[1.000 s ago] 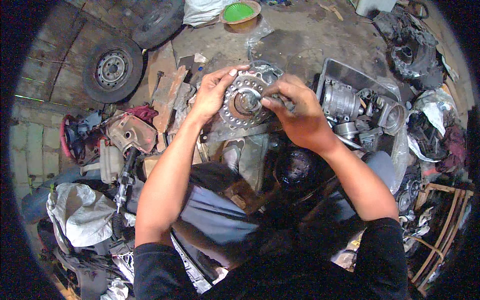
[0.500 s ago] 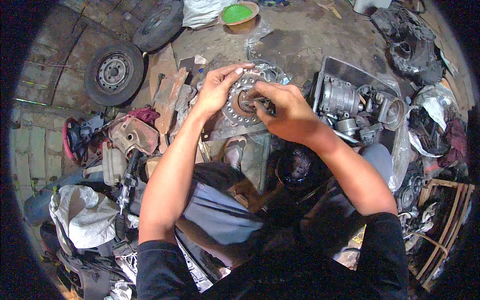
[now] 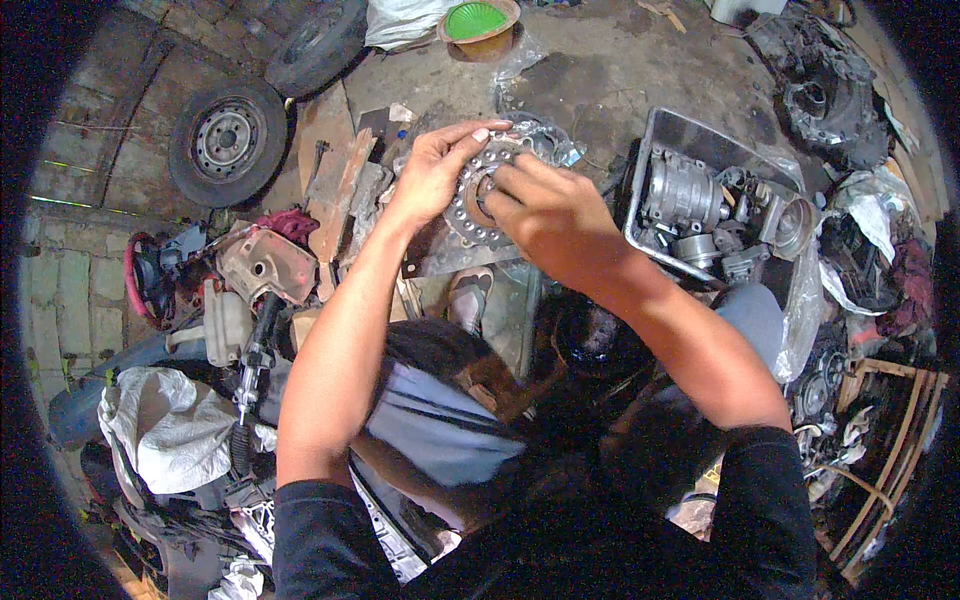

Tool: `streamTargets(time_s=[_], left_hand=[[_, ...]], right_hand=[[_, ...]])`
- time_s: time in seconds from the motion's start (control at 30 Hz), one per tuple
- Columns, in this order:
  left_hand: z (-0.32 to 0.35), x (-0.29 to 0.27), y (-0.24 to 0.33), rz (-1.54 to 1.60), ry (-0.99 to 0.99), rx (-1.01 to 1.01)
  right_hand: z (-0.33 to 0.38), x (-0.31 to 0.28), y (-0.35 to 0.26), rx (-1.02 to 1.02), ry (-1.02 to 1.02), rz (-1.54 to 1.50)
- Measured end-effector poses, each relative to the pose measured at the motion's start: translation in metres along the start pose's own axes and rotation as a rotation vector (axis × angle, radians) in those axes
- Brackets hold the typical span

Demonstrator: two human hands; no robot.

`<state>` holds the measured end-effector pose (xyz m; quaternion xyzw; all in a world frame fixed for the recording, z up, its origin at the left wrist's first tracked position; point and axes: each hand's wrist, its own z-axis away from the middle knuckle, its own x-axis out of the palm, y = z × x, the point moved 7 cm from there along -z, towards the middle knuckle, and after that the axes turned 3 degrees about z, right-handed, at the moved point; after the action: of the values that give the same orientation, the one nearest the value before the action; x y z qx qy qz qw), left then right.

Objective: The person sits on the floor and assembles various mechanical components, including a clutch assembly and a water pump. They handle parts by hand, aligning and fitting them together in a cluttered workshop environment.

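Observation:
A round metal plate (image 3: 468, 217) with a ring of holes stands tilted in front of me. My left hand (image 3: 430, 178) grips its upper left rim, with the thumb on the face and the fingers over the top edge. Bent over the plate's centre opening is my right hand (image 3: 560, 215), its fingers closed and touching the inner ring. Whatever those fingers pinch is hidden by the hand. More metal and clear plastic show behind the plate's top edge.
On the right is a grey tray (image 3: 643, 150) of metal machine parts. Two tyres, one a wheel (image 3: 226, 142) with a steel rim, lean at the upper left. A bowl with a green inside (image 3: 476, 22) sits at the far side. Car parts and white sacks (image 3: 170, 430) crowd the left.
My right hand has turned and shifted slightly, its fingers now covering more of the centre opening. My left hand keeps its grip on the plate.

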<state>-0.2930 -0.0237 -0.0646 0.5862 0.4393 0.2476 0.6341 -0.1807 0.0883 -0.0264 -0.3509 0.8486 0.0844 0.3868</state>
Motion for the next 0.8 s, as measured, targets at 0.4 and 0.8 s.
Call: streamTargets(time_s=[0.4,0.8], left_hand=[[0.000,-0.002,-0.002,-0.030,-0.019,0.004],[0.000,0.000,-0.002,-0.034,-0.003,-0.001]], right_hand=[[0.002,-0.003,0.001,-0.027,-0.105,-0.081],[0.015,0.009,0.006,-0.042,-0.150,-0.143]])
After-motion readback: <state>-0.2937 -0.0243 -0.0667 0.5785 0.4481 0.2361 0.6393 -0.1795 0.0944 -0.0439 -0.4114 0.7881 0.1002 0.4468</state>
